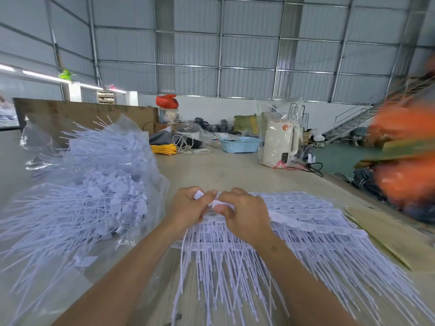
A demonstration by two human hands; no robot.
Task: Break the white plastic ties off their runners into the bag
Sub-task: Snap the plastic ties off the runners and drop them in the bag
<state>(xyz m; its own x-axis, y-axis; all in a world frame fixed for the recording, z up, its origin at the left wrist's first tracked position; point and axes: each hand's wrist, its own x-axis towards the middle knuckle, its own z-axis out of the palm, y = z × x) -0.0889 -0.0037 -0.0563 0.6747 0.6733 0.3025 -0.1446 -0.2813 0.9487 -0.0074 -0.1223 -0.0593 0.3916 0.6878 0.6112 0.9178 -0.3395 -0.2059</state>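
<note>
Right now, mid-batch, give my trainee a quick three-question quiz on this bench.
1. True or false: the clear bag of loose ties lies to the left of both hands.
2. What are the left hand and right hand pinching between them? A) the yellow cable B) white tie heads at the top of the runner sheets C) the blue basket
3. Fill in: the white kettle stands to the ___ of the blue basket.

Key: 1 true; 2 B; 3 right
</note>
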